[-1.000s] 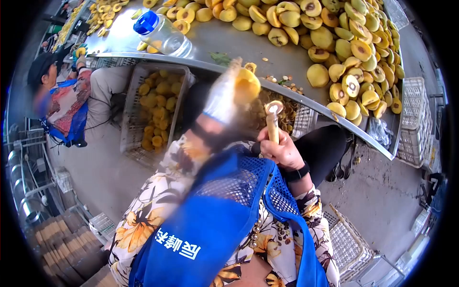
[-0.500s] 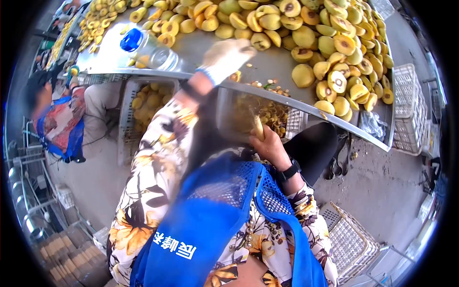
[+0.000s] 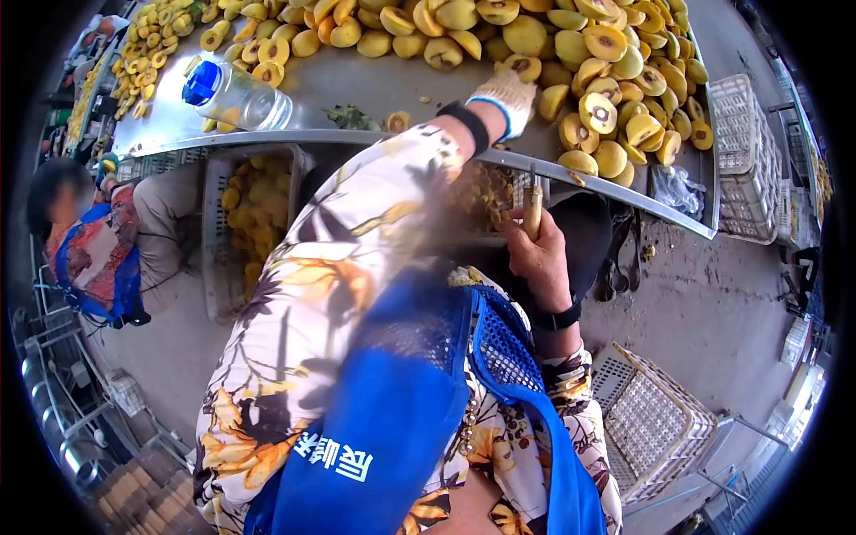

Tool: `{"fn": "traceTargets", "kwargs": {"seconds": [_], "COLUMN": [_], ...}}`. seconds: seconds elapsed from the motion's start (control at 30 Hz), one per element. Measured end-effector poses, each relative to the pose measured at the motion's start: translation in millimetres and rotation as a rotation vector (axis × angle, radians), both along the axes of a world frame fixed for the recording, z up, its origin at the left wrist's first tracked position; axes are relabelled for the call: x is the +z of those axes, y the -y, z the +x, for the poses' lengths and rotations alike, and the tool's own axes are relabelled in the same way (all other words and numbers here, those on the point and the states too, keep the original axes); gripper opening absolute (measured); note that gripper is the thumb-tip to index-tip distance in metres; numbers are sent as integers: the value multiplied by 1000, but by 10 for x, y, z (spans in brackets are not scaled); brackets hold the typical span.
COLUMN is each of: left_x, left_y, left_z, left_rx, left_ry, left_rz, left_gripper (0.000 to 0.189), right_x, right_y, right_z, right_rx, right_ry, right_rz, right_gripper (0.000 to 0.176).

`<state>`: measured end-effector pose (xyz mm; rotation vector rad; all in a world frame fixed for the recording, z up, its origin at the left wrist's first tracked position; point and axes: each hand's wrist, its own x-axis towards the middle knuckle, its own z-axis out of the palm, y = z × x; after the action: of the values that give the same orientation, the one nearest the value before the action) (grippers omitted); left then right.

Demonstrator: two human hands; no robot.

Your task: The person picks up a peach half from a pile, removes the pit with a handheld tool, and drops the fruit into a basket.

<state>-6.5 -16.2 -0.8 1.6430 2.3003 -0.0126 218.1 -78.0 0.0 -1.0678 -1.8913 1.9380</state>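
My left hand [image 3: 505,94], in a white knitted glove, reaches over the metal table to the front of a pile of yellow peach halves [image 3: 606,116]. Its fingers are at a cut peach half [image 3: 520,68], but they are mostly turned away, so their grip does not show. My bare right hand [image 3: 542,254] is closed around the wooden handle of a slim metal-tipped tool [image 3: 532,214], held upright below the table edge. Under my left forearm, a tub with peach pieces [image 3: 489,198] sits between my knees, partly hidden.
A clear bottle with a blue cap [image 3: 239,96] lies on the metal table [image 3: 392,82]. A crate of peaches [image 3: 214,241] stands to the left, beside a seated person [image 3: 98,241]. White crates [image 3: 744,152] are stacked at right; another crate [image 3: 655,428] is on the floor.
My left hand has moved right across the table to the peach pile. My right hand has shifted right and the tool is now more upright. The whole view has shifted slightly.
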Motion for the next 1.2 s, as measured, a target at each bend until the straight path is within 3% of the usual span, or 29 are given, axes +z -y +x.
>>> {"fn": "traceTargets", "kwargs": {"seconds": [0.03,0.1,0.23,0.27,0.3,0.37,0.4,0.47,0.5,0.57,0.6,0.63,0.73,0.83,0.97,1.07,1.17,1.2], "left_x": [147,159,-142,-265,-18,352,361,461,546,318,364,438,258,345,353,454,419,587], "left_y": [126,276,83,33,127,276,471,905,1085,1320,1461,1585,1701,1756,1738,1744,1832,1813], "left_z": [48,149,107,-7,8,-16,-51,-51,-1,64,174,309,469,560,583,643,662,773], "left_rx": [-70,109,223,68,54,279,315,386,436,294,349,325,588,855,906,966,319,735], "left_ry": [-44,33,48,48,126,469,968,1578,1693,1910,1947,1763,1997,2142,2309,2147,1515,1874], "left_rz": [-39,16,26,9,24,-64,131,389,455,811,905,916,999,875,871,864,845,729], "left_gripper": [40,39,47,40,33,31,35,46,51,56,53,50,51,46,32,26,22,18], "right_x": [28,6,-29,-4,34,80,82,99,165,289,252,230,298,258,247,379,377,386], "right_y": [-7,-3,59,76,60,17,1,-21,-18,31,61,97,193,277,382,340,241,240], "right_z": [-8,-2,15,29,62,122,120,103,68,-68,-133,-191,-321,-359,-358,-386,-431,-440], "right_rx": [-14,-25,-20,-11,-4,4,5,13,28,73,106,138,182,200,82,-49,-22,-18], "right_ry": [-10,-21,-53,-59,-55,-16,4,36,49,25,12,0,-11,20,85,22,-99,-79], "right_rz": [-6,-39,-46,-16,34,145,196,288,333,412,468,525,462,464,476,545,527,519], "right_gripper": [14,14,14,15,15,17,18,20,21,28,26,25,22,21,25,35,31,29]}}
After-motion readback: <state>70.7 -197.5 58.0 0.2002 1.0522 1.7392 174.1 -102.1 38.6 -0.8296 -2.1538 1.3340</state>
